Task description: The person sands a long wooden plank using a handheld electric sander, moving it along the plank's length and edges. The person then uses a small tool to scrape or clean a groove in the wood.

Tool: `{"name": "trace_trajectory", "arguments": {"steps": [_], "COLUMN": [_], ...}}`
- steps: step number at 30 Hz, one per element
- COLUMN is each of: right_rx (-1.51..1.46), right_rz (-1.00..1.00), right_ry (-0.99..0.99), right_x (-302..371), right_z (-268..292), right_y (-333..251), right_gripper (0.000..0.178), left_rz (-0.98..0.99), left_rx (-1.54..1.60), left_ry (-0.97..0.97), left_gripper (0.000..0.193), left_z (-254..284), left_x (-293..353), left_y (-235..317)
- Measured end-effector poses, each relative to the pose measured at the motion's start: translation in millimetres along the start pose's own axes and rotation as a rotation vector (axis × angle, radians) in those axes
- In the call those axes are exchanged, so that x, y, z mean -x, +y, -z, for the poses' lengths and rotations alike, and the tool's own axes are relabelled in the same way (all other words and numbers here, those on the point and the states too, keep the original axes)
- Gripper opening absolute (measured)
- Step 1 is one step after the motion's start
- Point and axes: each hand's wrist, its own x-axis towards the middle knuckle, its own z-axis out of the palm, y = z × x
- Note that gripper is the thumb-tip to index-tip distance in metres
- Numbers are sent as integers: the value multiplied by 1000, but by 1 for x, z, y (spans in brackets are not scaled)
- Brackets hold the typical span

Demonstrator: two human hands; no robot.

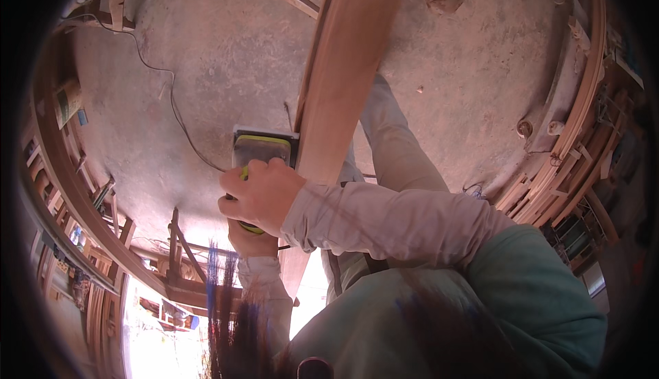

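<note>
A long brown wooden board (pixel 347 70) runs from the far edge of the view down toward my body. At its left edge is a black and lime-green power sander (pixel 262 148), its flat pad meeting the board's side. My right hand (pixel 264 190) is wrapped over the sander's top, fingers curled round the body. Just below it, my left hand (pixel 251 240) grips the sander's rear part; the right hand partly hides it. How firmly the pad presses on the wood cannot be seen.
A thin cord (pixel 174 94) trails across the concrete floor (pixel 213 56) on the left. Stacked timber (pixel 573 159) lines the right side. A curved-looking wooden beam (pixel 68 173) and a wooden stand (pixel 180 255) are at the left. My leg (pixel 405 139) is beside the board.
</note>
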Motion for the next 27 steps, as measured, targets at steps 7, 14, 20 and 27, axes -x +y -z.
{"name": "trace_trajectory", "arguments": {"steps": [7,14,20,27], "right_rx": [21,-33,-90,-210], "right_rz": [34,47,171,207], "right_ry": [7,-39,-108,-87], "right_x": [-1,4,7,34], "right_z": [9,11,7,5], "right_y": [6,2,-31,-73], "right_gripper": [20,20,23,49], "left_rz": [88,43,72,110], "left_rx": [419,392,379,484], "left_ry": [31,65,164,283], "left_gripper": [36,41,50,60], "left_z": [-7,-3,17,28], "left_x": [-7,4,17,45], "left_y": [-17,-20,-12,-16]}}
